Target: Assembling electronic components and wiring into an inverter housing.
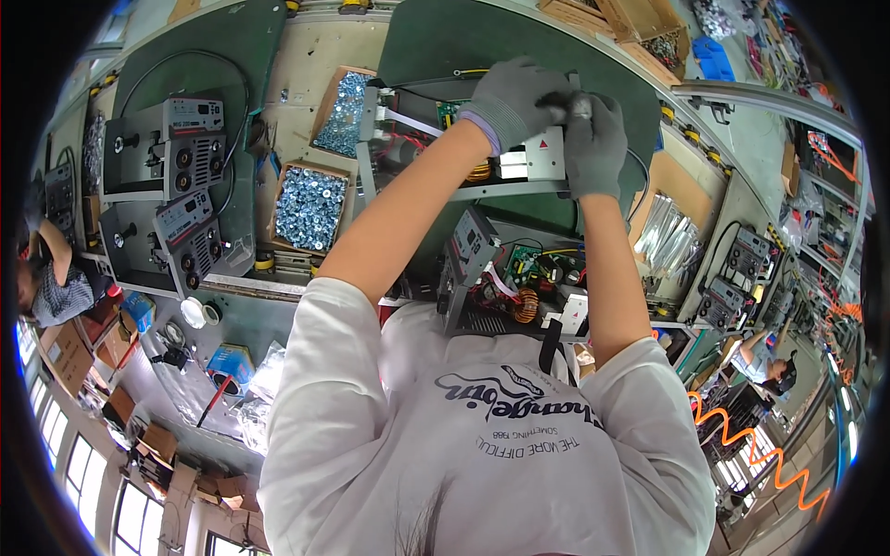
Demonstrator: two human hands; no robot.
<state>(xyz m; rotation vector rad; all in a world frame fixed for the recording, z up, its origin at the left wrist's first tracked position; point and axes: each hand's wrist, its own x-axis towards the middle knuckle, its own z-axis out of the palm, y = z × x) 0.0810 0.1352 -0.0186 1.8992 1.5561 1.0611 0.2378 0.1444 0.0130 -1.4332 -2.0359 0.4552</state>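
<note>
The open machine chassis [514,188] lies on the green-topped counter [426,37], right under the worker's hands, its wires and coil bared. Both hands wear grey gloves and meet over its far right end. The left hand [519,100] comes across the chassis from the left, fingers bent toward the corner; the right hand [596,146] is at the right end, just beside the white plate [545,159] with a red triangle. The fingers of both are curled close together, but I can't tell from here whether they grip the chassis or some small part between them.

Closer to the worker's body, below the hands, sits a second open chassis [527,306]. To the left are two boxes of metal fasteners [311,211], one behind the other, and beyond them two grey machines [190,167] with dark vented fronts. Silvery strips [667,232] lie off to the right.
</note>
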